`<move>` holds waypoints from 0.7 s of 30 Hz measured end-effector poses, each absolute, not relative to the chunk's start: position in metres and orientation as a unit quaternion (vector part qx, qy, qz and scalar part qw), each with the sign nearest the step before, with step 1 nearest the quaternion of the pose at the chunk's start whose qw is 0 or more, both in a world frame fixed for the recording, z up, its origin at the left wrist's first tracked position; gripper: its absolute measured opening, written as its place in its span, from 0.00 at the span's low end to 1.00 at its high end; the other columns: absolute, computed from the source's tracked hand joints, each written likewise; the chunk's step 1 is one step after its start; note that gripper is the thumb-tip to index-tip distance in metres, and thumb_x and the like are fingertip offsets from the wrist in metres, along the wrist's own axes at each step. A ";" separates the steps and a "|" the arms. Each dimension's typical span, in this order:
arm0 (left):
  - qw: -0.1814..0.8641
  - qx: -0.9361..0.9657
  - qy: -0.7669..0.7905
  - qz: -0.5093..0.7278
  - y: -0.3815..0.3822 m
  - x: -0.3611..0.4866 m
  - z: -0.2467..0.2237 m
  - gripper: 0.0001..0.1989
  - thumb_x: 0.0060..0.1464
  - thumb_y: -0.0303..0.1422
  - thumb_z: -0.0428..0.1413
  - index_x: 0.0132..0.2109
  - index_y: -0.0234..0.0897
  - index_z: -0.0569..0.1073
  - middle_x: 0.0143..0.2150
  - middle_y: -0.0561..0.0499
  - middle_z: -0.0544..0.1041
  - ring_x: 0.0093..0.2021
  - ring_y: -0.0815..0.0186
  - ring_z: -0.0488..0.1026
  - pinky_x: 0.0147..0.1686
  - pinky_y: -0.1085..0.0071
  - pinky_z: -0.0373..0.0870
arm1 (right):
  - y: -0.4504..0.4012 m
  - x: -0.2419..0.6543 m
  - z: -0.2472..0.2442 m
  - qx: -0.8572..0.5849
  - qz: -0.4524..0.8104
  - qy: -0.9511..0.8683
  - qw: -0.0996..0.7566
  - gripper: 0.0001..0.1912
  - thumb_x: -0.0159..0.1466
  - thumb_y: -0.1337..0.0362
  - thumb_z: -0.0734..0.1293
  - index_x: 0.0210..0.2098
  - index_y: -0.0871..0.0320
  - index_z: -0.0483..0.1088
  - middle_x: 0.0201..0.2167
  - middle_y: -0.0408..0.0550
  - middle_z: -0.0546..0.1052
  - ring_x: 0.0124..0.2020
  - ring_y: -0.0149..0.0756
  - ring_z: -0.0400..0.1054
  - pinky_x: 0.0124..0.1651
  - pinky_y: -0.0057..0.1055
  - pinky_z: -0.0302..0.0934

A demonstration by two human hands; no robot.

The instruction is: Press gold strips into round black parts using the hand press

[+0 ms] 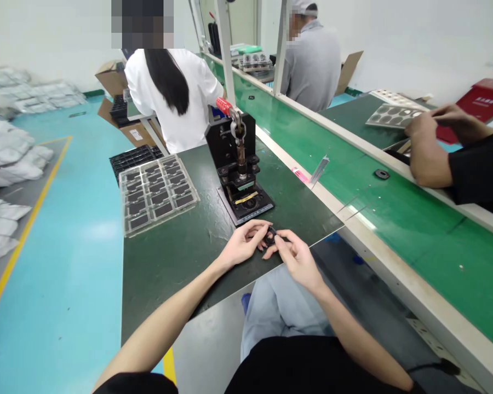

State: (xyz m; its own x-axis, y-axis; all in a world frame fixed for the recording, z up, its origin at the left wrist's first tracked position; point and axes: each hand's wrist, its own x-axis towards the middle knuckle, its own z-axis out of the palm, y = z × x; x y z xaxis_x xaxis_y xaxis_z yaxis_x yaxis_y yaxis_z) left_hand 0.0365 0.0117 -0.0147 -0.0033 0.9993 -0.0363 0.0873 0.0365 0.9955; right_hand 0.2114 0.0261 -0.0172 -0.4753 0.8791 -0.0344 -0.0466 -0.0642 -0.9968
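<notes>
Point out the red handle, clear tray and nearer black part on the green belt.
Red handle (223, 105): head view, its grip.
Clear tray (162, 217): head view, near rim.
Nearer black part (382, 174): head view, its middle.

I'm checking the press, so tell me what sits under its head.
Under the press head, a yellow strip lies across the dark base; whatever the strip covers is hidden.

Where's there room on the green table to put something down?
The green tabletop looks bare on the near side of the clear tray, left of the left hand. Narrower bare patches lie between tray and black press, and right of the press. Just in front of it is crowded: that hand and the right hand hold a dark part.
</notes>
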 end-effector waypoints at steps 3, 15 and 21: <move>0.458 0.506 0.553 0.479 0.013 0.035 -0.019 0.24 0.57 0.55 0.62 0.44 0.36 0.79 0.35 0.45 0.83 0.32 0.62 0.81 0.28 0.71 0.77 | 0.028 0.222 -0.021 -0.385 0.611 -0.598 0.348 0.23 0.65 0.39 0.69 0.46 0.51 0.70 0.22 0.43 0.77 0.24 0.38 0.70 0.30 0.34 0.63; 0.110 0.722 0.586 0.352 0.009 0.028 -0.032 0.10 0.67 0.34 0.53 0.46 0.39 0.79 0.42 0.43 0.81 0.42 0.58 0.79 0.47 0.61 0.78 | 0.095 0.229 0.012 -0.354 0.558 -0.590 0.464 0.21 0.64 0.41 0.72 0.34 0.53 0.81 0.30 0.47 0.76 0.32 0.36 0.66 0.36 0.35 0.62; 0.059 0.734 0.604 0.305 0.006 0.031 -0.031 0.11 0.70 0.37 0.50 0.50 0.39 0.76 0.46 0.43 0.80 0.48 0.57 0.77 0.48 0.60 0.78 | 0.120 0.184 0.016 -0.315 0.700 -0.483 0.421 0.22 0.64 0.41 0.68 0.34 0.54 0.77 0.36 0.50 0.78 0.39 0.37 0.71 0.35 0.32 0.63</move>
